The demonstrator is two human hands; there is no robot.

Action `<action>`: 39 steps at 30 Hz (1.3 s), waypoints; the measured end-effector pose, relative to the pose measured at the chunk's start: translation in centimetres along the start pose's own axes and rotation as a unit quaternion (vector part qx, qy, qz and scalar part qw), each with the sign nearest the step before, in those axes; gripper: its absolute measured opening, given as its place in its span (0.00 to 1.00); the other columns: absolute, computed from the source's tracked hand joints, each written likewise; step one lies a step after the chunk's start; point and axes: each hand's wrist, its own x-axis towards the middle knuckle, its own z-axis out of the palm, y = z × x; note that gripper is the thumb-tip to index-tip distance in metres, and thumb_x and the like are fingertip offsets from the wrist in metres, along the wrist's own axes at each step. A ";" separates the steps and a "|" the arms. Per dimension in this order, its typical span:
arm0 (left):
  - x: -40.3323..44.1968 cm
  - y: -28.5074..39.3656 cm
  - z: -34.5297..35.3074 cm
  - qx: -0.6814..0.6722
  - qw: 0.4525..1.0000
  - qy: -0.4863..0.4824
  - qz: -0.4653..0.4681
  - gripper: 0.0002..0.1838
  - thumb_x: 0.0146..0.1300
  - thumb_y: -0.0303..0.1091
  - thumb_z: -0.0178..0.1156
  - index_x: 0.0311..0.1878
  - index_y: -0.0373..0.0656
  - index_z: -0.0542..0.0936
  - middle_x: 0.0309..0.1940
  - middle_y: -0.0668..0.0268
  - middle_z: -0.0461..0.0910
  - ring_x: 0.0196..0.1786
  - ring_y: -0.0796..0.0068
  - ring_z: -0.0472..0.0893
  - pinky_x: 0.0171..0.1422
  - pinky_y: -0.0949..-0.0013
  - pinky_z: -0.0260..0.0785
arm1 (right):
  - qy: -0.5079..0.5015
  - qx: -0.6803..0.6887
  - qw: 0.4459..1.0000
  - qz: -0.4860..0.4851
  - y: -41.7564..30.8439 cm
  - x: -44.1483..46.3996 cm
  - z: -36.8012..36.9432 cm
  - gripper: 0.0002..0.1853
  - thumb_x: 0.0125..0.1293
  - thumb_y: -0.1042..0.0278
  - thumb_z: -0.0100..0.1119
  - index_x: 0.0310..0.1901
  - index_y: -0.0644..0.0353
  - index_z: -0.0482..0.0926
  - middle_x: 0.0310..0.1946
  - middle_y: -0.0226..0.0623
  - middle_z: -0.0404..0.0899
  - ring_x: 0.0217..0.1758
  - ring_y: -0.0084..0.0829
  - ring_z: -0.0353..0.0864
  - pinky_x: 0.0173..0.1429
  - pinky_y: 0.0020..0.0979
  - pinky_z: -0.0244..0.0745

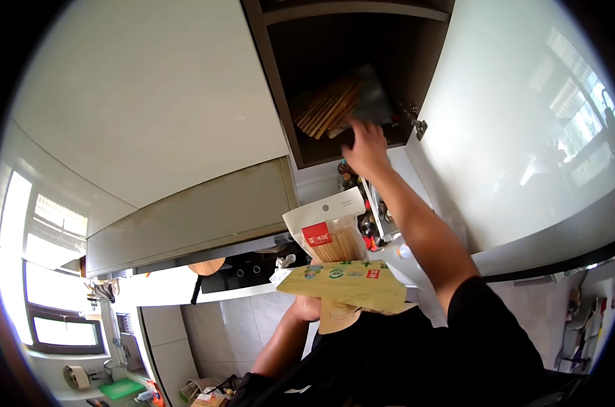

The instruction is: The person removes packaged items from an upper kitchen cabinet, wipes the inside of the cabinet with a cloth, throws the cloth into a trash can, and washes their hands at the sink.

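My right hand (367, 146) reaches up to the front of the open cabinet (290, 146), slightly blurred, thumb apart from the fingers, with nothing visible in it. Just beyond its fingertips lies a bundle of thin wooden sticks (328, 108), with a dark greenish package (374, 95) beside it. My left hand (309, 308) is low, in front of my body, holding a stack of packets; its fingers are hidden beneath them. In that stack are a yellow printed packet (348, 288) and a clear-and-white bag of wooden sticks with a red label (331, 237).
A white cabinet door (497, 122) stands open on the right. On the left are a closed cabinet door (151, 88) and a range hood (219, 210). Below are a black stove (253, 268), a round wooden board (207, 266) and several bottles (348, 176).
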 end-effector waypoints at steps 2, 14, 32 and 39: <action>-0.6 -0.1 -0.7 0.049 0.996 -0.058 0.044 0.42 0.52 0.38 0.80 0.68 0.43 0.70 0.63 0.62 0.76 0.62 0.64 0.76 0.68 0.58 0.69 | -0.021 -0.097 0.993 -0.063 -0.5 3.6 2.2 0.40 0.57 0.67 0.68 0.73 0.44 0.65 0.64 0.43 0.72 0.66 0.52 0.70 0.69 0.52 0.66; -2.2 -0.2 -0.4 -0.035 0.994 0.047 -0.089 0.50 0.52 0.40 0.80 0.71 0.40 0.58 0.62 0.61 0.74 0.63 0.67 0.75 0.67 0.60 0.70 | 0.164 0.116 0.976 -0.089 4.8 15.5 3.4 0.26 0.65 0.54 0.69 0.60 0.59 0.77 0.50 0.51 0.83 0.54 0.52 0.81 0.56 0.45 0.78; -0.1 -2.2 -0.3 -0.134 0.983 0.005 -0.123 0.36 0.56 0.38 0.78 0.66 0.44 0.73 0.60 0.62 0.78 0.60 0.67 0.78 0.64 0.59 0.73 | 0.331 0.657 0.666 0.124 1.0 15.5 -3.8 0.17 0.73 0.70 0.61 0.59 0.64 0.70 0.57 0.38 0.77 0.59 0.32 0.77 0.64 0.36 0.71; -0.7 -3.9 -1.1 -0.135 0.979 -0.004 -0.153 0.33 0.59 0.39 0.76 0.66 0.46 0.74 0.62 0.63 0.78 0.61 0.67 0.78 0.65 0.59 0.72 | 0.281 0.696 0.638 0.169 0.5 13.3 -3.3 0.16 0.74 0.68 0.60 0.58 0.63 0.68 0.55 0.36 0.77 0.59 0.29 0.75 0.67 0.33 0.68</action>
